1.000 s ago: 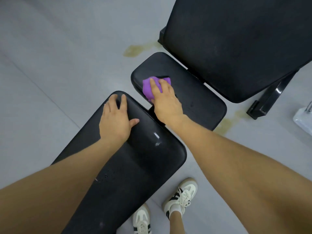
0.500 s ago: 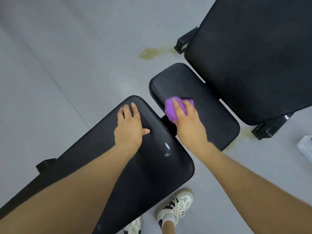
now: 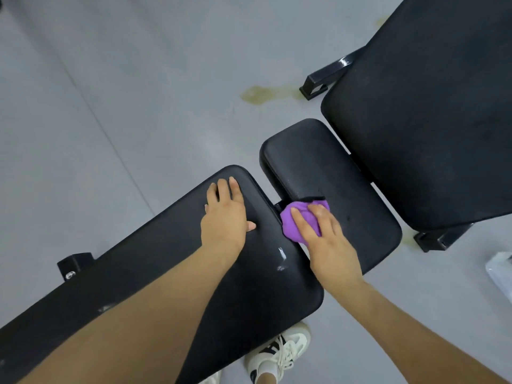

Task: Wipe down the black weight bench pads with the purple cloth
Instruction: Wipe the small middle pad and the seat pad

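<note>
At centre frame: a person leans over black weight bench pads, seen from a head-worn camera.
Hidden or cut off: the long back pad [image 3: 155, 286] runs off the lower left edge, much of it covered by the left forearm; a second bench's pad [image 3: 432, 112] is cropped at the upper right; a pale object [image 3: 500, 270] at the right edge is too cropped to identify; how much of the cloth lies under the palm cannot be told.
Left hand [image 3: 225, 217]: flat on the top end of the long back pad, fingers straight and close together, thumb out to the right, holding nothing.
Right hand [image 3: 324, 239]: fingers extended over the bunched purple cloth [image 3: 297, 221], pressing it down.
Cloth position: on the near-left edge of the small seat pad [image 3: 332, 173], by the gap between the two pads.
Lower edge: white-and-black sneakers [image 3: 277, 353] on the grey floor [image 3: 110, 106].
Floor: yellowish stains [image 3: 260, 94] near a black frame foot [image 3: 314, 88].
</note>
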`<state>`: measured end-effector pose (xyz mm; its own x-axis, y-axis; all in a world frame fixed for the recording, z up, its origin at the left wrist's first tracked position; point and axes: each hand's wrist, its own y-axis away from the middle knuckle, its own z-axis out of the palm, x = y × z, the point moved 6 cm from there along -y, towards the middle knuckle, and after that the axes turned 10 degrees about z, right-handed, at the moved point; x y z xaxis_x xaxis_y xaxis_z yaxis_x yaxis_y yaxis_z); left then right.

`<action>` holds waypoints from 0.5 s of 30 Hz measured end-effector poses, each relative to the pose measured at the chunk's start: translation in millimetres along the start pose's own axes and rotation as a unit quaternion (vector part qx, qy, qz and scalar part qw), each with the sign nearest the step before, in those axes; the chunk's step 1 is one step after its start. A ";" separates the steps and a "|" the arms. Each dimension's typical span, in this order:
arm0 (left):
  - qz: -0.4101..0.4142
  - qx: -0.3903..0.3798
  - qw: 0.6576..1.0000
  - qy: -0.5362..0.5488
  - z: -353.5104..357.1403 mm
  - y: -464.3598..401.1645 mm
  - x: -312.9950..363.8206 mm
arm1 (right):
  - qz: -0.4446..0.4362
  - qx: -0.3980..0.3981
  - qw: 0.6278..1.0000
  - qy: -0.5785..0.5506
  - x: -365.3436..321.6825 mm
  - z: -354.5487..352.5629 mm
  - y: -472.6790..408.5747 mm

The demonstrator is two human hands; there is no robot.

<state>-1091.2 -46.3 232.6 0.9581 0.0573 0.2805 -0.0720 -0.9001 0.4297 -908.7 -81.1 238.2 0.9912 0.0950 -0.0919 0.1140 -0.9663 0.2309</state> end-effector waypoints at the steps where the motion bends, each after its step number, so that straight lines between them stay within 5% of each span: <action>1: -0.001 0.002 1.000 0.001 0.6 0.4 0.0 | -0.003 0.011 1.000 -0.004 -6.6 -1.7 -10.4; 9: -0.001 0.012 1.000 0.003 1.6 -0.2 -1.0 | -0.034 0.017 0.999 -0.006 -95.2 -23.6 -137.0; 15: -0.004 0.012 1.000 0.007 1.3 -0.3 -1.0 | -0.103 0.084 0.991 0.011 -70.7 -14.7 -96.2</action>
<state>-1091.7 -46.6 231.1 0.9546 0.0702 0.2895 -0.0581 -0.9093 0.4120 -988.7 8.7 236.7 0.9494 0.2980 -0.0990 0.3034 -0.9518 0.0443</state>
